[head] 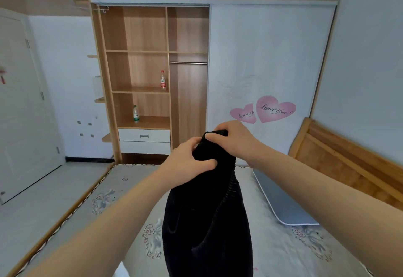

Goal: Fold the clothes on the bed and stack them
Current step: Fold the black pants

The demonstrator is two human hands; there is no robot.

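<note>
Over the grey embroidered bed, my left hand and right hand grip the top of a black ribbed garment, which hangs down between my forearms.

a black ribbed garment hangs bunched at its top above the patterned bed.

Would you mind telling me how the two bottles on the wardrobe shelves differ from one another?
The red-capped bottle has a red label, while the green-capped bottle has a green one. The red-capped bottle stands on a higher shelf, at its right end against the divider; the green-capped bottle stands one shelf lower and further left. Both are clear plastic bottles, upright, in the open wardrobe.
</note>
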